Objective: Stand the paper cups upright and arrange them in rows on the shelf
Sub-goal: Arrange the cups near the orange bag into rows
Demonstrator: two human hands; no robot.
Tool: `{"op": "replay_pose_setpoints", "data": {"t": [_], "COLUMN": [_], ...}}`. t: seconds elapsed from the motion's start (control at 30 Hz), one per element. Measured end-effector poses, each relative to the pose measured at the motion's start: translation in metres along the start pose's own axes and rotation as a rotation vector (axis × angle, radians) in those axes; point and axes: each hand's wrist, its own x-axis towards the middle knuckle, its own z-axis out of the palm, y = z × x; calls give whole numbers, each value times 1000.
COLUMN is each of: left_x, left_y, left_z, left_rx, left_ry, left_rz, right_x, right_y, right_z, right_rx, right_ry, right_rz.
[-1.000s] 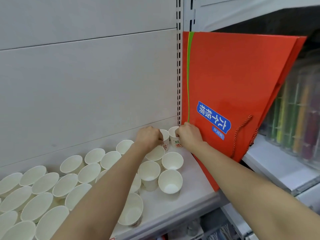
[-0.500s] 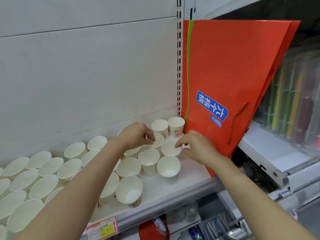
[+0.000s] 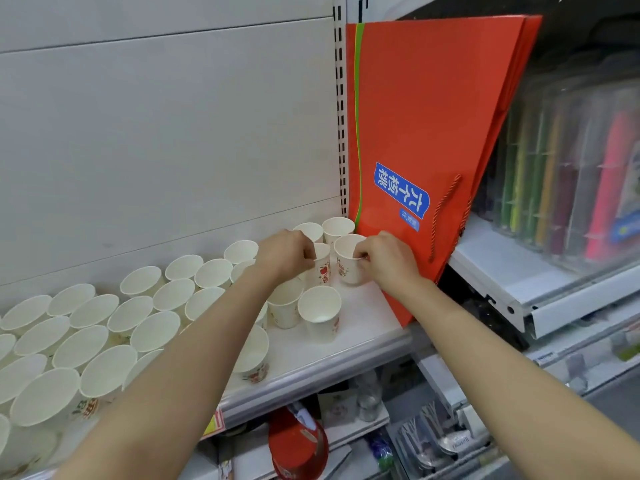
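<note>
Two hands: you are working both at the back right corner of the shelf [image 3: 363, 320], close together but not touching each other.
Left hand [image 3: 285, 254]: your fingers are curling round the rim of a cup with a red print [image 3: 322, 268], gripping it from the left side; this cup is standing upright.
Right hand [image 3: 386, 259]: your thumb and fingers are pinching the near rim of a second printed cup [image 3: 348, 263], which is standing just beside the first one and close to the orange bag [image 3: 433, 116].
Back-corner cups [image 3: 337, 226]: two are standing upright side by side against the back panel, right behind the pair you are holding.
Front cups [image 3: 320, 306]: a few are sitting upright nearer the shelf edge, in front of your hands.
Other cups [image 3: 104, 323]: many are crowding the left part of the shelf in loose diagonal lines, mouths up, some leaning.
Orange bag: it is leaning at the right end of the shelf, showing a blue label and a cord handle.
Pen packs [image 3: 571, 174]: these are standing on the neighbouring shelf to the right, blurred.
</note>
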Motion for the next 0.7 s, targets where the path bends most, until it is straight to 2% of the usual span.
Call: {"op": "replay_pose_setpoints", "data": {"t": [0.27,0.43,0.7], "left_x": [-10,-16,-14], "left_y": [7,11,25], "left_z": [13,8,11], "left_rx": [38,-26,3], "left_ry": [93,110,129], "left_rz": [-19,16,-34], "right_x": [6,6,9], "right_y": [-7,-7,-8], "right_z": [2,6,8], "right_rx": [-90,-5,-75], "right_ry": [-25,-37,64], "right_rz": [11,-27,-69]}}
